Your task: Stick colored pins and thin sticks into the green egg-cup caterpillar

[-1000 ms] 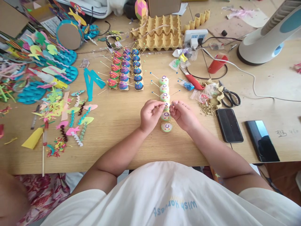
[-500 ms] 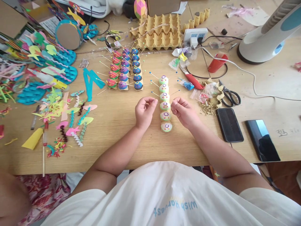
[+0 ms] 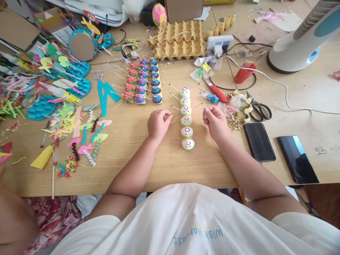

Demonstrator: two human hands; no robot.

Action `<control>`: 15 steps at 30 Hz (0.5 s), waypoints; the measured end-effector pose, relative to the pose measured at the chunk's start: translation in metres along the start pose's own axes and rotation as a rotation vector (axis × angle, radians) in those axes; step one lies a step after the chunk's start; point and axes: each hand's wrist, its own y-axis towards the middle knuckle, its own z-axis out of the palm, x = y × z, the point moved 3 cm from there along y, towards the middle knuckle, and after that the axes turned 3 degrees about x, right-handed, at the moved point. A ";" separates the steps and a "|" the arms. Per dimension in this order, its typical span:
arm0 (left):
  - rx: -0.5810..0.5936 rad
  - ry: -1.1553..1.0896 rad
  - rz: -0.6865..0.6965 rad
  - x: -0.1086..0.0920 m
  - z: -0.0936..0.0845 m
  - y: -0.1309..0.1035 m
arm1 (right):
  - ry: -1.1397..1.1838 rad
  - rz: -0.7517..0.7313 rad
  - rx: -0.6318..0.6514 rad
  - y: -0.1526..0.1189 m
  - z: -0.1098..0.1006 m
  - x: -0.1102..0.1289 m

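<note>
A row of white, green-edged egg-carton cups point(image 3: 186, 132) with purple rings and coloured dots runs away from me. Thin blue-tipped sticks point(image 3: 174, 96) jut from both sides of its far cups. Left of the row, my left hand point(image 3: 158, 124) is closed, with several thin pale sticks point(image 3: 174, 119) showing at its fingertips and pointing toward the cups. On the other side, my right hand point(image 3: 215, 121) hovers apart from the row, thumb and fingers pinched. Whatever it may hold is too small to make out.
Red, purple and blue painted cups point(image 3: 140, 89) with sticks stand beyond my left hand. Paper cutouts point(image 3: 85, 134) cover the left side. Scissors point(image 3: 259, 109), a phone point(image 3: 259, 141) and a second phone point(image 3: 297, 159) lie right. An egg tray point(image 3: 180, 39) is behind. Someone's arm point(image 3: 16, 216) is at lower left.
My left hand has moved left and my right hand right, both away from the cups. The sticks at my left fingertips show more clearly. The view has shifted slightly.
</note>
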 end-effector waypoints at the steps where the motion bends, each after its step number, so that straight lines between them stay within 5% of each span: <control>1: 0.028 0.037 0.009 0.000 0.001 0.000 | -0.003 -0.003 0.009 -0.001 0.001 0.000; 9: 0.082 0.019 -0.077 0.003 0.004 0.004 | -0.043 -0.047 0.050 -0.004 0.006 -0.003; 15: 0.128 0.122 0.018 -0.003 0.005 0.003 | -0.069 -0.050 0.049 -0.005 0.007 -0.003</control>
